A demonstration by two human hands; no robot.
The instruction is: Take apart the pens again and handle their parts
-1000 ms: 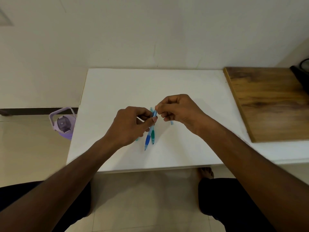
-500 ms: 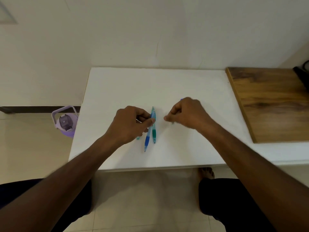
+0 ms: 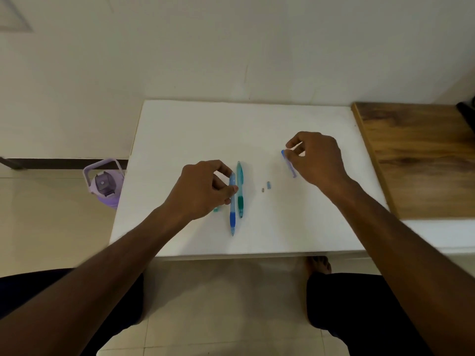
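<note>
My left hand (image 3: 205, 190) pinches the upper barrel of a blue pen (image 3: 232, 209) whose tip points toward me on the white table (image 3: 195, 129). A green pen (image 3: 240, 188) lies right beside it, parallel. My right hand (image 3: 317, 156) is farther right and pinches a thin whitish piece (image 3: 295, 146) between thumb and forefinger. Just under those fingers lies a small blue pen part (image 3: 289, 163). Two tiny pen pieces (image 3: 266, 187) lie between the hands. A small teal piece (image 3: 217, 208) peeks out below my left hand.
A wooden board (image 3: 421, 160) covers the table's right end, with a dark object (image 3: 466, 111) at its far corner. A purple water jug (image 3: 104, 185) stands on the tiled floor left of the table. A wall backs the table.
My right hand has drawn away from the blue pen to the right and farther back, taking a thin piece with it. My left hand keeps holding the blue pen in place.
</note>
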